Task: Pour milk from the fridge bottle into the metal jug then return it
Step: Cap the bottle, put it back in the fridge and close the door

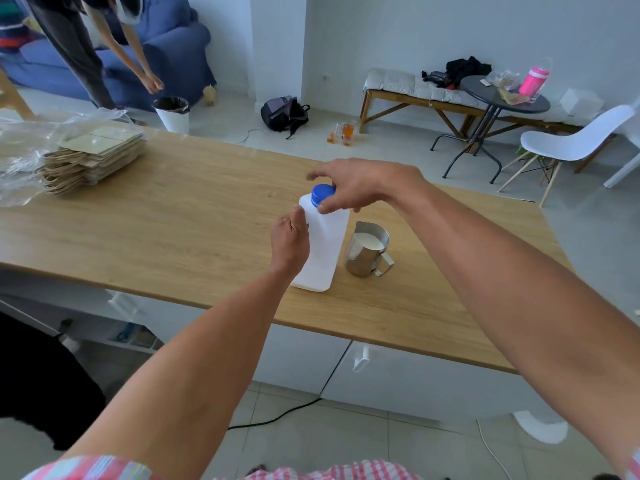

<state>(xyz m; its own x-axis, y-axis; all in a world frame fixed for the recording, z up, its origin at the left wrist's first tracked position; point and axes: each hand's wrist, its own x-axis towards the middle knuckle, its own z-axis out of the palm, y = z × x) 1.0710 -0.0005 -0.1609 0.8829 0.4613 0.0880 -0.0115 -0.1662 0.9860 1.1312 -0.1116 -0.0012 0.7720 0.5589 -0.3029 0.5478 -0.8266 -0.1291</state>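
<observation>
Item: white milk bottle [323, 247], upright on my wooden table [180, 216] near its front edge. My left hand [289, 242] is wrapped around the bottle's side. My right hand [349, 188] pinches the blue cap [321, 194] sitting on its neck. Item: metal jug [367, 252], just beside the bottle on my right, milk inside, handle toward me. Item: stack of paper bags [93, 157], far left.
</observation>
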